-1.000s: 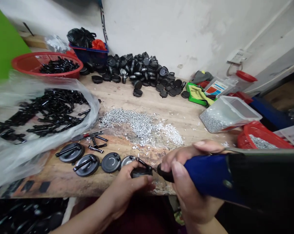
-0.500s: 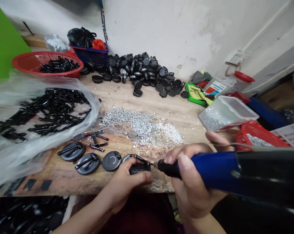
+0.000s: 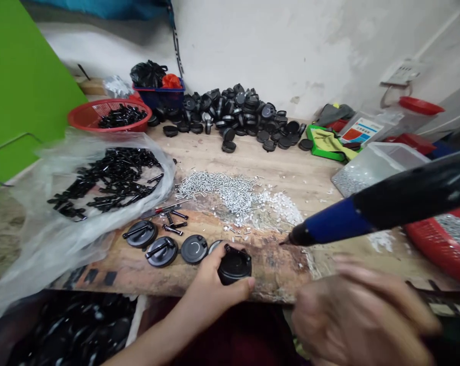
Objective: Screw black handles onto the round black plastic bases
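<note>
My left hand [image 3: 218, 284] is wrapped round a black round lid [image 3: 234, 267] near the table's front edge, thumb along its near side. A small black handle piece [image 3: 235, 250] lies at the lid's far rim. To the right, an electric screwdriver [image 3: 340, 218] with a blue front section and dark body slants down, its tip pointing left above the table. Below it and apart from it is my right hand [image 3: 360, 310], smeared by motion, so I cannot make out its fingers. Left of my left hand lie several more lids, among them a plain one [image 3: 194, 249] and one with a handle piece [image 3: 161, 251].
Metal pins [image 3: 214, 185] and small white pieces [image 3: 281, 203] lie mid-table. A plastic bag [image 3: 165, 173] of black handle pieces and a red basket [image 3: 73, 119] stand left. Many lids [image 3: 233, 109] are heaped at the wall. Right are a clear bin [image 3: 390, 157] and another red basket [image 3: 428, 249].
My right hand has let go of the electric screwdriver and moved down, while the screwdriver's tip has come away from the lid. My left hand still holds the lid, now tilted differently. The view has shifted.
</note>
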The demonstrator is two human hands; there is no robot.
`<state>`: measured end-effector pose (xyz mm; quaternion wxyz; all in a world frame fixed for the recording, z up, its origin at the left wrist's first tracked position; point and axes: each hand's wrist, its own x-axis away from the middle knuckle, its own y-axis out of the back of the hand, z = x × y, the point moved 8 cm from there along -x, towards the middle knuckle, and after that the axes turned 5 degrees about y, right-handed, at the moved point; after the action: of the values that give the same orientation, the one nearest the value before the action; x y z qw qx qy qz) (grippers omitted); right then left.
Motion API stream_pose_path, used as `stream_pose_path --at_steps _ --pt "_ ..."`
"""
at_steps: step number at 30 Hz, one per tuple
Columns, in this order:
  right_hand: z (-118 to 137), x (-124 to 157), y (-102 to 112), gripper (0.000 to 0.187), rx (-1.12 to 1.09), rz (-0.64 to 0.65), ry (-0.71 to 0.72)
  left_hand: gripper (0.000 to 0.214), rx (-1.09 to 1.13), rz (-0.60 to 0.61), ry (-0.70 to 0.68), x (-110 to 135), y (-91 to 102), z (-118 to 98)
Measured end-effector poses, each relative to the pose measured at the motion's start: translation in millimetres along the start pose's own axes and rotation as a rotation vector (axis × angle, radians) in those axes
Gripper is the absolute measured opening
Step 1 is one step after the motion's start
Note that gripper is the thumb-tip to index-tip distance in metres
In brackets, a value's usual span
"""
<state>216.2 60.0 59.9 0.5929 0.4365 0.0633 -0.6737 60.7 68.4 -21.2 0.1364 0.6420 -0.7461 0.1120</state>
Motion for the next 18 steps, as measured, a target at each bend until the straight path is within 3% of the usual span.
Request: stream_pose_path --at_steps 3,5,7,12,18 --pt "9.3 4.2 -34.4 0.032 0.001 0.220 0.108 0.040 -0.254 -0.052 -0.311 9.1 1.6 -19.6" --pt "11.0 3.1 -61.1 0.018 -0.019 0.412 0.103 0.041 -0.356 -0.058 -0.421 15.3 0.3 -23.7" --pt "13.6 -1.2 -74.3 0.017 -0.025 0.478 0.103 0.039 -0.421 -0.063 -0.449 18.2 2.6 -23.1" --pt "23.5 -23.6 -89.6 0.017 -0.029 0.490 0.192 0.034 -0.584 -0.089 -0.472 13.2 27.3 -32.7" --pt "4.8 -65.8 -141.4 0.014 0.012 0.627 0.211 0.031 -0.940 -0.151 -0.444 -26.5 73.4 -54.8"
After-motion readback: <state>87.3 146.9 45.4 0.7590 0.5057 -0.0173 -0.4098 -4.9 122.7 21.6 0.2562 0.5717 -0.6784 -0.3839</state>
